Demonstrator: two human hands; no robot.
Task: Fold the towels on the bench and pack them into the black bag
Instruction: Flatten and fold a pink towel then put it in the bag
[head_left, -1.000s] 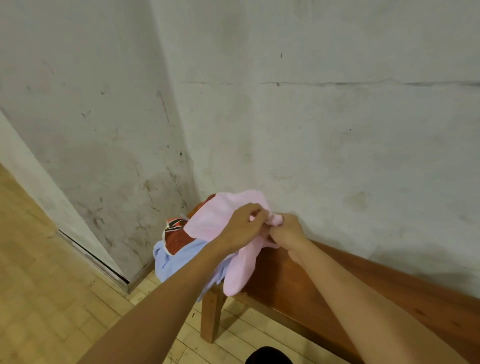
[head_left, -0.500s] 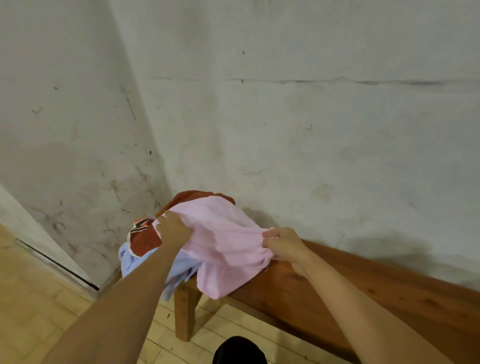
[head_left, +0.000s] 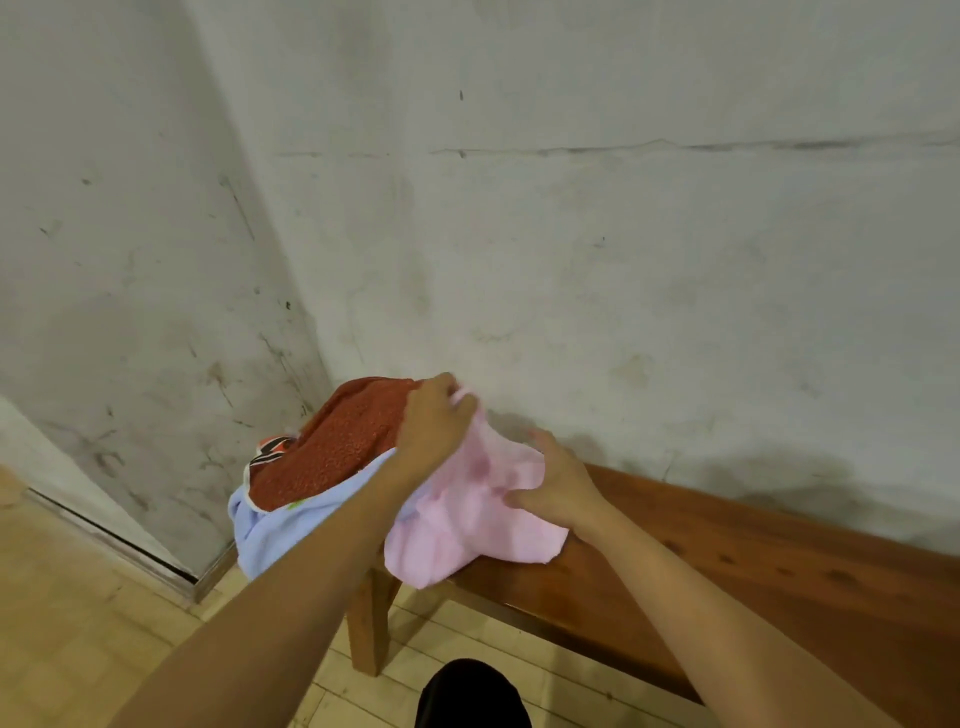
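Three towels heaped at left end of wooden bench (head_left: 727, 561), set against stained grey wall (head_left: 623, 260) in corner; pale wood floor (head_left: 78, 623) below. Pink towel (head_left: 467, 519) uppermost, over red towel (head_left: 337, 447) and blue towel (head_left: 275, 535). Left hand (head_left: 431, 426) pinching pink edge; right hand (head_left: 556, 483) gripping bunched pink cloth.

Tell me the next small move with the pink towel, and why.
Probably draw the hands apart to stretch the pink towel flat over the bench. The left hand pinches its far edge near the wall, the right hand grips its right side, and the cloth between them is bunched and sagging off the front edge, so no clean fold seems possible yet.
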